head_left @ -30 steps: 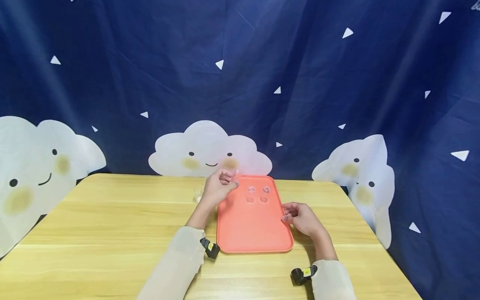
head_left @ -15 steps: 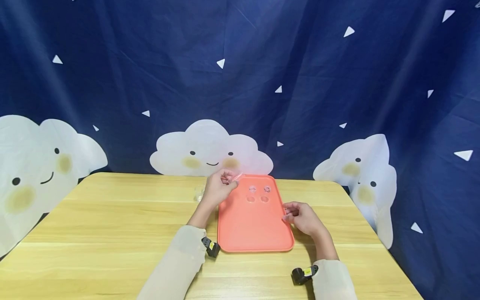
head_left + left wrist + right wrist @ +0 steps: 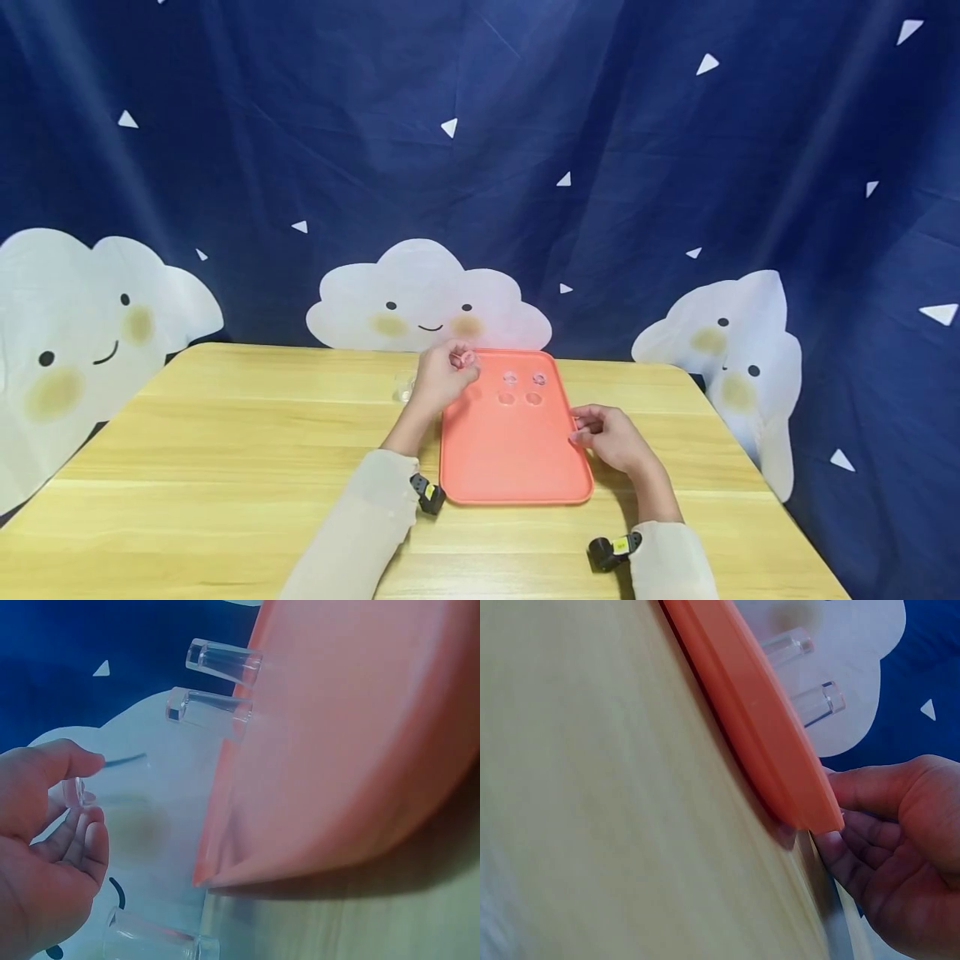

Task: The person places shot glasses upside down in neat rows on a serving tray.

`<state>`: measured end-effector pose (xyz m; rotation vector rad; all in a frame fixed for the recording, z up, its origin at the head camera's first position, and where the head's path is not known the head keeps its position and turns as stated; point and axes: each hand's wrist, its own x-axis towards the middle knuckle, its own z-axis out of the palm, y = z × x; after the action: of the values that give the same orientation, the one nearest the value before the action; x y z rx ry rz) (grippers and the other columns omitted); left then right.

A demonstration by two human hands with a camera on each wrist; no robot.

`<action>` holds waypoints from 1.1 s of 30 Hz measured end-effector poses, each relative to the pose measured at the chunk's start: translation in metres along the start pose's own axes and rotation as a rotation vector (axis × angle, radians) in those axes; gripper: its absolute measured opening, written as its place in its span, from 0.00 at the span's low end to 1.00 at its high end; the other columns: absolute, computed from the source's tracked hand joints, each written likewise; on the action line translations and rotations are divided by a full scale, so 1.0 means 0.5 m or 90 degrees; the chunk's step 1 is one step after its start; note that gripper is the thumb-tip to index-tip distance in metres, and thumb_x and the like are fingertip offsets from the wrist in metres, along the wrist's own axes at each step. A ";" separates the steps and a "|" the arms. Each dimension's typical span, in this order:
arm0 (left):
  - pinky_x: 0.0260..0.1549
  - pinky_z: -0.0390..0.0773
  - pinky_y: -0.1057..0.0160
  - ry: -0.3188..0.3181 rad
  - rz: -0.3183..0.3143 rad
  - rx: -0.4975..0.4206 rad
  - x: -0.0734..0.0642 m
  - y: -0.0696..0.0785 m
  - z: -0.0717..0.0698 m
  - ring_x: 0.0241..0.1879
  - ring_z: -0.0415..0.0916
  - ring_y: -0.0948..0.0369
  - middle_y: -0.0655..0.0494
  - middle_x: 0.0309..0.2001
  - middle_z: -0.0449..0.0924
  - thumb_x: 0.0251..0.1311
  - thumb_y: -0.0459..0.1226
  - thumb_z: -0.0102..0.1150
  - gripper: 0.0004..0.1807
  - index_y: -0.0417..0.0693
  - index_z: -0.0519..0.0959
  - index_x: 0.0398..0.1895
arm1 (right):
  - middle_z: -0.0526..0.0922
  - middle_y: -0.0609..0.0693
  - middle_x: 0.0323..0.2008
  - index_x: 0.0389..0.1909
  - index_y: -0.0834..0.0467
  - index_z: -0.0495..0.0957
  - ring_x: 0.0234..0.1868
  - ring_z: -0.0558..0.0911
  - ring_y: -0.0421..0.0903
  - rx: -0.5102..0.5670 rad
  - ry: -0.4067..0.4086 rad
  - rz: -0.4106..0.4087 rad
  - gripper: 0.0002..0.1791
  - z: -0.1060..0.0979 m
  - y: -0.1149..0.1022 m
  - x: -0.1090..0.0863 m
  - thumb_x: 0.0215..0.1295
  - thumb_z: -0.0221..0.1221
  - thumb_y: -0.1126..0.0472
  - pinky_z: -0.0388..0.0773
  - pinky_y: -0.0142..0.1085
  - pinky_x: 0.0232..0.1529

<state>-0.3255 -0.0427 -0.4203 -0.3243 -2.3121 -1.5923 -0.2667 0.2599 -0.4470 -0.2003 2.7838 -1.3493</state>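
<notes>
Well, cup [image 3: 468,358] in left grip [image 3: 441,377].

- Looked bright and even across the table [image 3: 225,467] in the head view.
- Ran in pale streaks of sheen down the dark backdrop [image 3: 645,208].
- Cast soft shadows beside both sleeves [image 3: 360,517].
- Appeared dimmer and hazier in the left wrist view, with shade under the tray [image 3: 337,735] and glints on the clear cups [image 3: 225,661].
- Blurred the table's grain in the right wrist view.
- Stretched shapes toward the head view's sides.
</notes>
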 end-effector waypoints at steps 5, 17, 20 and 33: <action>0.35 0.78 0.63 -0.014 0.019 0.007 -0.001 -0.003 0.007 0.34 0.75 0.57 0.51 0.33 0.80 0.50 0.24 0.66 0.15 0.34 0.83 0.44 | 0.85 0.53 0.39 0.58 0.68 0.79 0.40 0.81 0.48 -0.003 0.000 -0.003 0.21 -0.001 -0.001 0.000 0.63 0.65 0.72 0.80 0.34 0.39; 0.37 0.79 0.62 -0.059 0.005 0.058 -0.006 -0.010 0.018 0.35 0.76 0.57 0.52 0.33 0.80 0.48 0.22 0.64 0.12 0.39 0.83 0.37 | 0.84 0.52 0.40 0.58 0.67 0.79 0.41 0.81 0.48 -0.013 0.003 0.003 0.20 -0.001 -0.001 0.000 0.64 0.64 0.72 0.80 0.37 0.42; 0.39 0.80 0.62 -0.072 0.002 0.090 -0.006 -0.014 0.023 0.38 0.78 0.56 0.52 0.36 0.81 0.46 0.23 0.65 0.15 0.39 0.84 0.40 | 0.84 0.52 0.40 0.58 0.67 0.79 0.41 0.81 0.48 -0.015 0.002 0.009 0.20 0.000 0.000 -0.002 0.65 0.64 0.71 0.80 0.37 0.42; 0.38 0.80 0.64 -0.105 -0.022 0.145 -0.007 -0.013 0.026 0.35 0.76 0.61 0.54 0.35 0.81 0.46 0.21 0.69 0.17 0.41 0.84 0.41 | 0.84 0.52 0.39 0.58 0.68 0.79 0.40 0.81 0.48 -0.012 -0.007 0.003 0.21 -0.003 0.001 0.003 0.64 0.64 0.72 0.80 0.37 0.41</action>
<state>-0.3263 -0.0328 -0.4318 -0.3742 -2.6064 -1.3427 -0.2686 0.2614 -0.4464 -0.2004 2.7873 -1.3178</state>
